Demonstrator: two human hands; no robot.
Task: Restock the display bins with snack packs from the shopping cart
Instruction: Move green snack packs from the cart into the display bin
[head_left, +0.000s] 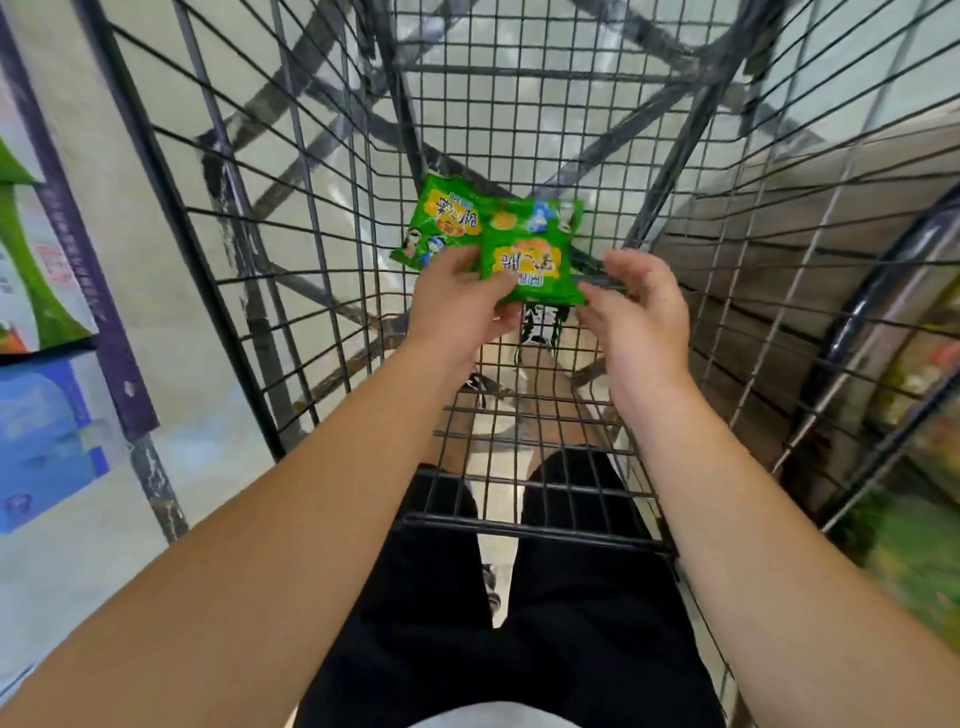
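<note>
Both forearms extend fwd into the wire shopping cart (291, 218).

L hand (457, 306): fingers curled, thumb on top, pinching the near green snack pack (530, 254) at its lower-left corner.

R hand (641, 312): fingers loosely bent, spread; fingertips at the pack's lower-right edge. Cannot tell if it grips or only touches.

Near pack is held above the cart floor, print upside down to camera; yellow label w/ large characters, not legible. Second green pack (441, 218) lies behind-left, partly overlapped by the first; cartoon figures, yellow characters, also unreadable.

Blue/green posters (36, 291) at far left, text blurred.
</note>
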